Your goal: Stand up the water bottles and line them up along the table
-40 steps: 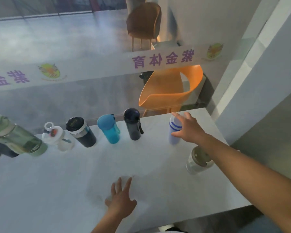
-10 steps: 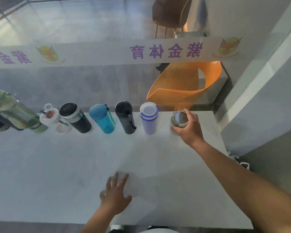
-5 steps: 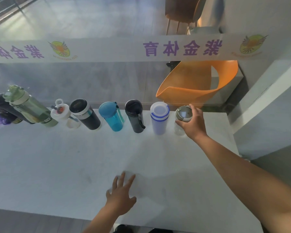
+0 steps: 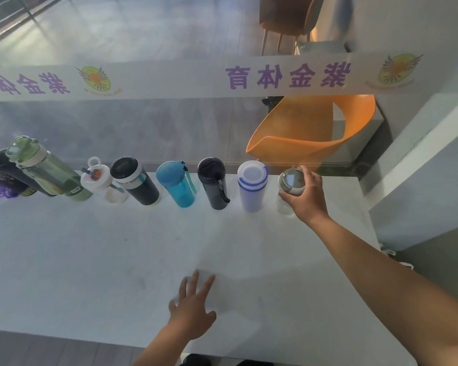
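Now, status check on the row. Along the far edge of the counter point(image 4: 90, 260) the bottles stand upright side by side: green bottle point(image 4: 45, 170), small white bottle point(image 4: 101, 180) with a loop on its lid, black tumbler point(image 4: 134, 180), teal bottle point(image 4: 176, 184), dark navy bottle point(image 4: 214, 183), and white bottle with blue bands point(image 4: 251, 186). They look tilted outward, which I take to be wide-lens distortion rather than real lean.

Left of the green bottle, one or more dark and purple items sit at the frame edge. They are cut off, so I cannot tell what they are or how they stand.

The clear bottle point(image 4: 286, 204) with a grey lid is at the right end of the row, just beside the blue-banded one. It is upright, and its base appears to be on the counter. The right grip point(image 4: 306, 199) is curled round its lid and upper body. The left grip point(image 4: 193, 307) lies flat on the near part of the counter, well apart from the row, with fingers spread and nothing held.

No bottle is seen lying down anywhere in view.

Judgement: the task is nearly complete. What remains is to let go of the clear bottle and perhaps nudge it into line. The left end is unverified.
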